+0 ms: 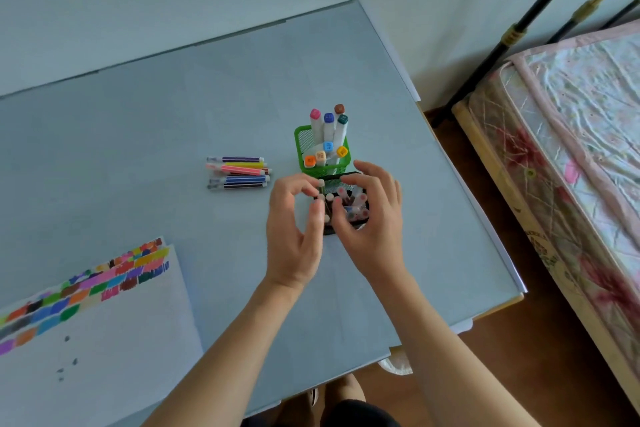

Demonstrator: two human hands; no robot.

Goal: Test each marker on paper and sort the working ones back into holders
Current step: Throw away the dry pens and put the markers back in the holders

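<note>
Markers (pixel 346 206) with pale and pinkish caps stand packed in a black mesh holder (pixel 341 180) on the tabletop (pixel 173 121), and both hands are gathered around it. The left hand (pixel 294 236) comes in from the holder's left side, its fingers curled, the thumb and fingertips seeming to pinch the cap of one thin marker (pixel 321 188) at the holder's near-left corner; how firm that grip is I cannot quite tell. The right hand (pixel 374 218) arches over the holder's right side, fingers bent and spread, the thumb down among the caps, though whether its grip has hold of any marker is hidden. Touching the black holder on its far side stands a green mesh holder (pixel 303 149) with fat white markers (pixel 329 135), capped in pink, blue, brown, teal, orange and yellow. To the left, well apart from the holders, a small heap of slim striped markers (pixel 239 173) lies flat. Nearer, at the tabletop's left edge, a white paper sheet (pixel 114 340) carries rows of coloured test swatches. A bed (pixel 571 149) with a dark metal frame stands beside the tabletop on the right.
</note>
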